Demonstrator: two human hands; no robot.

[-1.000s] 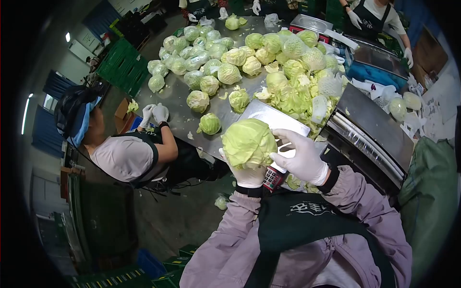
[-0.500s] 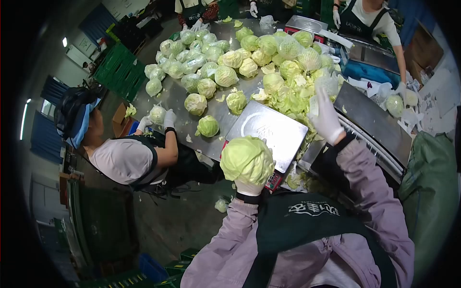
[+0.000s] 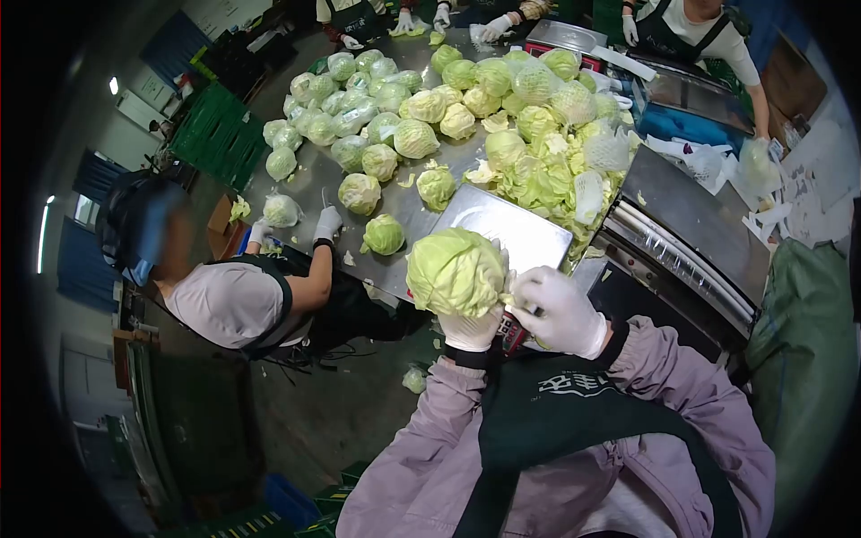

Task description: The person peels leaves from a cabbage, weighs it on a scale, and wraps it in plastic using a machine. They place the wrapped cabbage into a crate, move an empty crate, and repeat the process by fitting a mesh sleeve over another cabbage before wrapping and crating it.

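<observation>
Just above the left hand (image 3: 470, 330), whose fingers cup it from below, sits the cabbage (image 3: 456, 271), the right hand (image 3: 560, 312) (fingers curled, pinching a loose leaf) touching its right side.

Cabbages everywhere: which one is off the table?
The cabbage gripped from below by the left hand, right hand at its side; the others lie on the table.

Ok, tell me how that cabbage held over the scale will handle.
The cabbage looks round, so it would probably roll if set down. The left hand cups it from below, hinting at some weight. Its outer leaves look loose where the right hand touches, so they may tear off.
</observation>
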